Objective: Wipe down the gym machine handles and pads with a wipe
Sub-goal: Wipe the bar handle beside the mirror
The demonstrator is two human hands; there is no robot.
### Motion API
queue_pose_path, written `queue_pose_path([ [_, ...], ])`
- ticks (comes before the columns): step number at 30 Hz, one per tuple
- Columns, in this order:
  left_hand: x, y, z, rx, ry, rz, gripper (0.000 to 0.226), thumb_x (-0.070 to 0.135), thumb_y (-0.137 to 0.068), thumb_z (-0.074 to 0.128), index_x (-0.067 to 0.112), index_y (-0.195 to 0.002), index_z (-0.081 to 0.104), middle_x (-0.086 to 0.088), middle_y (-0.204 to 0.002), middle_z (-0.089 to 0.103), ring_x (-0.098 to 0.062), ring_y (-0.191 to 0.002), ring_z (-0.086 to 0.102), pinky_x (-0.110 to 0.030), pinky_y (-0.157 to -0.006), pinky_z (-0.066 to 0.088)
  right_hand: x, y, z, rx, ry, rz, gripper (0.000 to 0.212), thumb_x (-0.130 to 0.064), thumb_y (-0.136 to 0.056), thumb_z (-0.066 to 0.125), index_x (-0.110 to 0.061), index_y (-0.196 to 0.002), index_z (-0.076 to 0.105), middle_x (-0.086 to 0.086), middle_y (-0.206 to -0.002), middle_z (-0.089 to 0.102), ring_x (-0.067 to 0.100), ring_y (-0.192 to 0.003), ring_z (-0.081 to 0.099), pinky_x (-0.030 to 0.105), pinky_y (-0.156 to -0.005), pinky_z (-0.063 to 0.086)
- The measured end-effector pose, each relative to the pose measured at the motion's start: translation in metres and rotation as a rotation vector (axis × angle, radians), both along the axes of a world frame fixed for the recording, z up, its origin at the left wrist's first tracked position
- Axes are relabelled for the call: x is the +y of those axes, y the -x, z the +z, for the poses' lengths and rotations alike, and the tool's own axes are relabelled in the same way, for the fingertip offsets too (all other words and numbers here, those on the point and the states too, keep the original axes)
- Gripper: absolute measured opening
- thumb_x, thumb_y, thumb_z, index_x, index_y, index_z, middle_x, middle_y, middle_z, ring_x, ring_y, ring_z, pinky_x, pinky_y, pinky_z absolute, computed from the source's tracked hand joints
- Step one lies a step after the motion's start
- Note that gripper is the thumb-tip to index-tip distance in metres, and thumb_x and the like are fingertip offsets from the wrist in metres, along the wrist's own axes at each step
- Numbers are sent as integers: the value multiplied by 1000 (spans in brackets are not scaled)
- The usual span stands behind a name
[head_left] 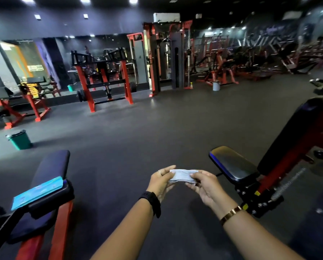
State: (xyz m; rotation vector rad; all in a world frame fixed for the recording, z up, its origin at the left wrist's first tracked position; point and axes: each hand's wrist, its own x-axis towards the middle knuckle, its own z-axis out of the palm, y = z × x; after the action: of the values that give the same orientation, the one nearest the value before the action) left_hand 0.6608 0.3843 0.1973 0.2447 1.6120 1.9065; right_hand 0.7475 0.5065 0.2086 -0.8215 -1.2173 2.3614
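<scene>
Two grips on one wipe, so let's run across. Well off to the left of the grip and lower down, a blue packet (38, 192) lies on the dark pad of the left bench (53, 166). It may be the wipe pack, but I can't read it.

Now the left hand (161, 182), fingers curled, pinches the left end of the wipe (183, 176). The wipe hangs in mid-air between the two grips, above the floor, bunched and creased rather than spread. The right hand (205, 186) pinches the other end.

Just right of that grip and a little further out sits the seat pad (233, 166) of the inclined bench, and the wipe is not touching it.

I read this step as opening the wipe out. To do it well, draw the ends apart evenly and gently, because a thin damp sheet can tear or stay balled up. Get one flat face showing and keep it off the floor. Then one grip can take it to that seat pad, the nearest surface, with the flat face laid down for full contact.
</scene>
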Motion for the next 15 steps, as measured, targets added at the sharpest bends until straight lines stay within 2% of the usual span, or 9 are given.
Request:
queue_pose_path([
  [5,73,47,8,-44,-81,-38,22,4,-96,53,16,-112,64,-8,-101,68,-15,-82,66,-26,-72,54,56,39,-3,62,59,-120,15,11,-89,47,0,-83,54,17,-75,61,25,-68,62,30,-52,58],
  [9,135,77,24,-69,-128,-77,19,4,-95,56,14,-109,64,-5,-89,68,-12,-71,66,-25,-67,56,104,65,2,156,112,-237,12,9,-90,44,4,-89,55,19,-80,62,21,-63,66,29,-52,58],
  [11,165,91,34,-75,-139,-117,18,4,-94,57,13,-109,64,-5,-87,67,-11,-69,66,-24,-64,56,130,76,7,187,113,-291,12,5,-91,43,4,-95,55,20,-84,60,21,-66,65,29,-53,57],
  [15,220,114,47,-121,-184,-186,17,5,-94,58,14,-108,63,-4,-83,68,-9,-60,68,-22,-59,56,175,87,24,219,103,-379,12,1,-93,43,1,-91,55,19,-85,60,25,-73,63,30,-54,58],
])
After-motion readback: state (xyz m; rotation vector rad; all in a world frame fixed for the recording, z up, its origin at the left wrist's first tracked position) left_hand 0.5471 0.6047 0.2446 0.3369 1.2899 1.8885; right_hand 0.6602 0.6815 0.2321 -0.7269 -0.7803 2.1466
